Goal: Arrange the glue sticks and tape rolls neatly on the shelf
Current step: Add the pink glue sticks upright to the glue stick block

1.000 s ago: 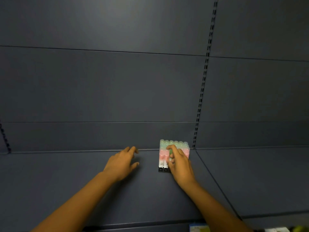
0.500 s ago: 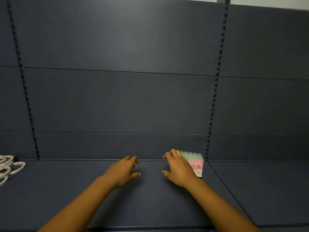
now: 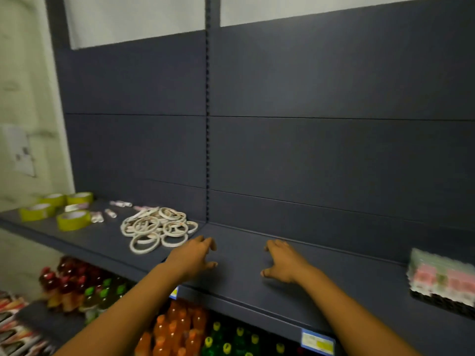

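While hovering over shelf [image 3: 244, 286], left hand [image 3: 195, 255], right hand [image 3: 282, 263] spread, empty (palms down).

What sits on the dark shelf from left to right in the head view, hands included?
Yellow tape rolls → small glue sticks → pile of white tape rolls → left hand → right hand → glue stick pack.

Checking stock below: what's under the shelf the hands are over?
Under the shelf: a lower shelf of drink bottles, red, orange and green-capped. The arms and the shelf's front edge cover part of the rows; how far back they go is hidden.
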Motion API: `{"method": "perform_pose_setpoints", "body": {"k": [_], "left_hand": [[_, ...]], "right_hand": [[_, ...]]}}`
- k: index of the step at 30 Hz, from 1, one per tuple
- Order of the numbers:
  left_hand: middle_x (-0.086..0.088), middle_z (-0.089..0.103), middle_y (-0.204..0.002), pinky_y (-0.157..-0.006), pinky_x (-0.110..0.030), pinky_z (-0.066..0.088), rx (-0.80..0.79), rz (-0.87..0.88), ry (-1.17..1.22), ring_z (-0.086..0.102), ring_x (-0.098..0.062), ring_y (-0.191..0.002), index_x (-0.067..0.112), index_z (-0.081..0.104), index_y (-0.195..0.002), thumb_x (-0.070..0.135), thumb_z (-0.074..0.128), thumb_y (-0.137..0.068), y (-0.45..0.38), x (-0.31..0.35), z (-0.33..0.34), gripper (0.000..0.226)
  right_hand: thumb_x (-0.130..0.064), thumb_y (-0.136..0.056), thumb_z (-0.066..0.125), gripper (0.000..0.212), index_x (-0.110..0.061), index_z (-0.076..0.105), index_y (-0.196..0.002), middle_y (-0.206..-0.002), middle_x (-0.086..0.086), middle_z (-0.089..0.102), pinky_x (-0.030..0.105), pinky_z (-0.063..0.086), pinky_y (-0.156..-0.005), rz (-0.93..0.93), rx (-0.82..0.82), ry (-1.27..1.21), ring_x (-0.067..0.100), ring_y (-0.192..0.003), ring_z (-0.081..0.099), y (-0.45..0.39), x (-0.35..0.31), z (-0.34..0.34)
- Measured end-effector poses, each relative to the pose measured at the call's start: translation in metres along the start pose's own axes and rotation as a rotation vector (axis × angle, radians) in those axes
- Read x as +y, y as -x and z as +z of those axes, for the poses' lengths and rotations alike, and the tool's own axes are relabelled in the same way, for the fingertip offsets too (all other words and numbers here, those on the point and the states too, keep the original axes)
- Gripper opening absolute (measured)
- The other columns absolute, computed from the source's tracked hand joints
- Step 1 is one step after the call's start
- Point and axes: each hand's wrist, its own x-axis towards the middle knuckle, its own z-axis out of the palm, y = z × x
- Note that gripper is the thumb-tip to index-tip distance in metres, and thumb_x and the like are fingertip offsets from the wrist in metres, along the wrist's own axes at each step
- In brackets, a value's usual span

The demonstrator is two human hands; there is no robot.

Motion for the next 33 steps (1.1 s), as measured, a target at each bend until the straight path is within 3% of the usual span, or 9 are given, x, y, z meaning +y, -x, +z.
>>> {"method": "perform_pose_setpoints", "body": {"k": [7, 16, 21, 28, 33], "left_hand": [[-0.003, 0.048, -0.133, -0.091, -0.045, 0.050, 0.016, -0.201, -0.030, 0.053, -0.026, -0.117, 0.025, 0.044, -0.130, 0.049, 0.060, -0.089, 0.044, -0.099, -0.010, 0.049], [-0.001, 0.049, -0.133, -0.091, -0.039, 0.050, 0.034, -0.360, -0.030, 0.054, -0.022, -0.117, 0.028, 0.045, -0.132, 0.049, 0.059, -0.090, 0.042, -0.200, -0.011, 0.049], [-0.001, 0.049, -0.133, -0.093, -0.041, 0.049, 0.032, -0.429, -0.033, 0.053, -0.023, -0.118, 0.028, 0.046, -0.130, 0.051, 0.059, -0.090, 0.019, -0.254, -0.020, 0.048], [0.001, 0.048, -0.133, -0.094, -0.038, 0.049, 0.058, -0.506, -0.019, 0.052, -0.020, -0.118, 0.029, 0.046, -0.130, 0.049, 0.058, -0.091, -0.010, -0.315, -0.021, 0.046], [0.001, 0.050, -0.131, -0.095, -0.039, 0.050, 0.041, -0.543, 0.004, 0.054, -0.020, -0.116, 0.029, 0.047, -0.129, 0.048, 0.059, -0.090, -0.023, -0.366, -0.016, 0.045]], "right_hand": [[-0.042, -0.083, 0.072, 0.065, -0.014, 0.042, -0.133, -0.136, 0.007, 0.045, 0.038, 0.042, -0.103, -0.171, -0.041, -0.033, 0.026, -0.125, 0.044, -0.057, -0.108, 0.022], [-0.045, -0.081, 0.073, 0.074, -0.013, 0.039, -0.139, -0.144, 0.008, 0.042, 0.041, 0.044, -0.102, -0.341, -0.051, -0.073, 0.028, -0.129, 0.043, -0.157, -0.190, 0.054], [-0.047, -0.078, 0.071, 0.053, -0.018, 0.049, -0.117, -0.124, 0.004, 0.053, 0.043, 0.050, -0.088, -0.419, -0.045, -0.075, 0.026, -0.108, 0.054, -0.219, -0.224, 0.060], [-0.044, -0.077, 0.071, 0.051, -0.018, 0.051, -0.117, -0.124, 0.002, 0.052, 0.029, 0.044, -0.083, -0.506, -0.014, -0.120, 0.021, -0.108, 0.054, -0.289, -0.277, 0.066], [-0.041, -0.079, 0.071, 0.054, -0.018, 0.051, -0.124, -0.131, 0.003, 0.052, 0.034, 0.048, -0.092, -0.540, -0.080, -0.148, 0.022, -0.115, 0.054, -0.328, -0.319, 0.085]]}}
